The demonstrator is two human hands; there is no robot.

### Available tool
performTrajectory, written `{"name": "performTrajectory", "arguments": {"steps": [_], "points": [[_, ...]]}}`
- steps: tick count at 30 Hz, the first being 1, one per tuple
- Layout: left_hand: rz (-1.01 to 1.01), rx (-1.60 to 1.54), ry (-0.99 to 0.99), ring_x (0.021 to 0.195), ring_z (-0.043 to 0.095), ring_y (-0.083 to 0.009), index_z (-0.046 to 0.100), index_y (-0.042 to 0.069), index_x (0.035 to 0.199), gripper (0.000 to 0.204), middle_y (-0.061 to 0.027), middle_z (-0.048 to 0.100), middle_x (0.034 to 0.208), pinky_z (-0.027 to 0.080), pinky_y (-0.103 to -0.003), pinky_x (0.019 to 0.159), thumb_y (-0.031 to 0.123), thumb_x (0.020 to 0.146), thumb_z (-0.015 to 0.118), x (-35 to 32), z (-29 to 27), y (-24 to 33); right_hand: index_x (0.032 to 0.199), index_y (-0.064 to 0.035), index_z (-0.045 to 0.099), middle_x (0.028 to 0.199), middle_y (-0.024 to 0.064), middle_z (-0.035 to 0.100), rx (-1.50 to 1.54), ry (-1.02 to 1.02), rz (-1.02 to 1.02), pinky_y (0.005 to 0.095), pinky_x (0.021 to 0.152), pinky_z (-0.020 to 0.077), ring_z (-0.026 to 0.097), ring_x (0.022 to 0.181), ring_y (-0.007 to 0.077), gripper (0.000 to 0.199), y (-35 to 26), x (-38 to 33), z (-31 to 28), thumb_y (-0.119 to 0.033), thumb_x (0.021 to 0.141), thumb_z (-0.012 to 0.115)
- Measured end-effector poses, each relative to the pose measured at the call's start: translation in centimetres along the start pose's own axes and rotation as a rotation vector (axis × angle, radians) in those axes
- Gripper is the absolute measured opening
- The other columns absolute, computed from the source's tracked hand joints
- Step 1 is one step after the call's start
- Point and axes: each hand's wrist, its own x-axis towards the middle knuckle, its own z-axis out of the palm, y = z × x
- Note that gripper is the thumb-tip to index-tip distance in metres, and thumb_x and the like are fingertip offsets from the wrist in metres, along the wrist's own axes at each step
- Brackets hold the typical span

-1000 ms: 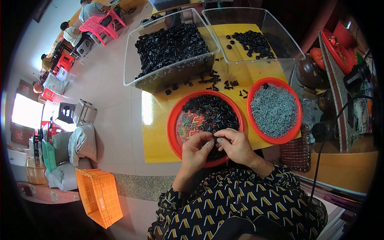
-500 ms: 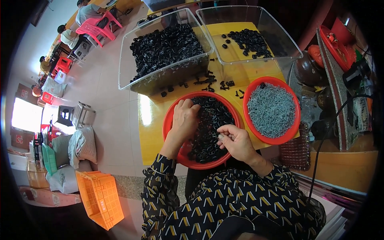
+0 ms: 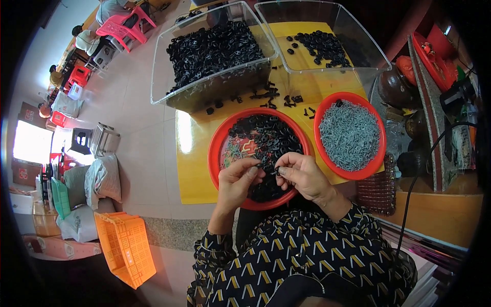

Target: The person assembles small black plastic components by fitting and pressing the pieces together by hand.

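Note:
Both hands meet over a red basin [image 3: 215, 153] of loose black oval plastic parts [image 3: 276, 135]. My left hand [image 3: 236, 184] is closed in a pinch; what sits at its fingertips blends into the dark parts behind. Just to its right, my right hand [image 3: 305, 178] pinches a small black plastic part [image 3: 277, 171] between thumb and forefinger. The two sets of fingertips are close together, with a small gap between them. Right of the basin, a second red basin [image 3: 379, 153] holds many small silvery screws [image 3: 350, 135], with one black piece on top.
Behind the basins stand a clear tub [image 3: 163, 92] heaped with black parts and another clear tub [image 3: 378, 69] with fewer. Loose black pieces [image 3: 266, 93] lie on the yellow tabletop [image 3: 192, 174]. An orange crate [image 3: 125, 248] sits at lower left; a black cable [image 3: 409, 189] hangs at right.
My left hand has come out of the black parts, moving down and right toward the right hand. A patterned patch of the basin's bottom now shows. The right hand has shifted slightly.

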Motion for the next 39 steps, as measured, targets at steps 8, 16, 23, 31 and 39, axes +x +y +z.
{"name": "performTrajectory", "arguments": {"steps": [8,16,23,31,39], "points": [[-0.031,-0.549,0.097,0.07,0.057,-0.013,0.056,-0.003,0.098,0.02,-0.0096,0.061,0.084,0.047,-0.023,0.065,0.0,0.078,0.057,-1.3,0.5,-0.6,0.088,-0.0001,0.052,0.071,0.0023,0.053,0.003,0.023,-0.018,0.0181,0.051,0.0437,0.053,0.061,0.0075,0.01,0.4,0.1,1.1,-0.008,0.083,0.05],[-0.017,-0.549,0.181,0.07,0.055,-0.0113,0.056,-0.004,0.095,0.023,-0.0072,0.059,0.083,0.044,-0.021,0.066,-0.009,0.072,0.056,-1.6,0.9,-0.6,0.086,0.0,0.05,0.069,0.003,0.052,-0.185,0.05,0.017,0.019,0.05,0.043,0.052,0.059,0.0071,0.009,0.1,-0.5,1.1,-0.009,0.085,0.047],[-0.082,-0.638,0.153,0.069,0.053,-0.0124,0.053,-0.004,0.094,0.019,-0.0071,0.057,0.083,0.044,-0.023,0.066,-0.005,0.075,0.055,-1.7,0.4,-0.4,0.087,0.0013,0.049,0.072,0.0037,0.052,-0.189,0.039,-0.003,0.0199,0.052,0.0443,0.053,0.061,0.0083,0.007,-0.5,-0.5,1.5,-0.004,0.083,0.048],[-0.136,-0.834,0.114,0.07,0.056,-0.0192,0.05,0.001,0.094,0.014,-0.0114,0.057,0.082,0.045,-0.027,0.06,0.001,0.08,0.053,-1.8,0.8,0.3,0.088,0.0008,0.051,0.075,0.0023,0.053,-0.153,0.008,-0.059,0.0202,0.054,0.0454,0.053,0.063,0.0083,0.008,-0.1,-0.2,1.5,-0.004,0.081,0.051],[-0.052,-0.673,0.113,0.065,0.054,-0.0164,0.051,0.0,0.094,0.015,-0.0088,0.056,0.08,0.044,-0.026,0.059,0.0,0.079,0.054,-2.1,0.7,-0.4,0.087,0.0006,0.053,0.075,0.0017,0.054,-0.235,0.063,-0.029,0.0187,0.05,0.0446,0.053,0.061,0.0067,0.009,-0.8,-0.3,2.2,-0.005,0.08,0.054]]}}
